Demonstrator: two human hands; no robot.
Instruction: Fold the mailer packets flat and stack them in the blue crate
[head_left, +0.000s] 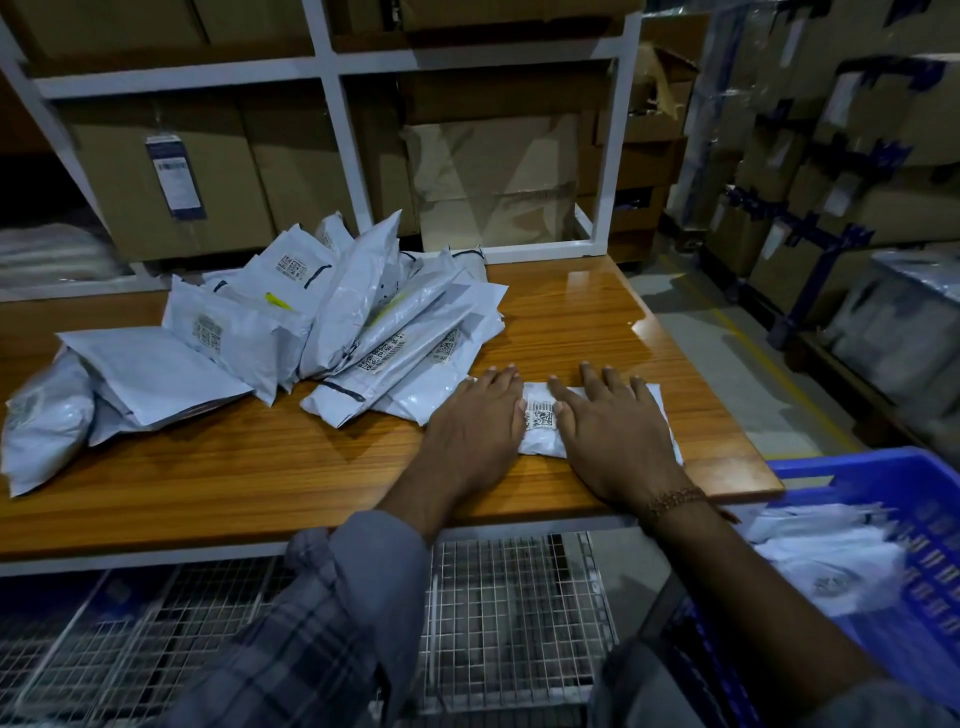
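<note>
While a folded mailer packet (543, 422) lies on the table (311, 467), left hand (475, 422) and right hand (613, 428) press it, fingers flat

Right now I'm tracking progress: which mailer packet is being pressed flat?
The small white packet at the table's near right edge, barcode up, with the left hand and right hand flat on it. The others lie untouched in the pile.

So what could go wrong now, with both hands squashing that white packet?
The folded packet might spring open once the left hand and right hand lift. The pile of mailers leans loosely beside it, so a sleeve could nudge some off the wooden table. The blue crate sits below the edge, so a dropped packet may unfold.
</note>
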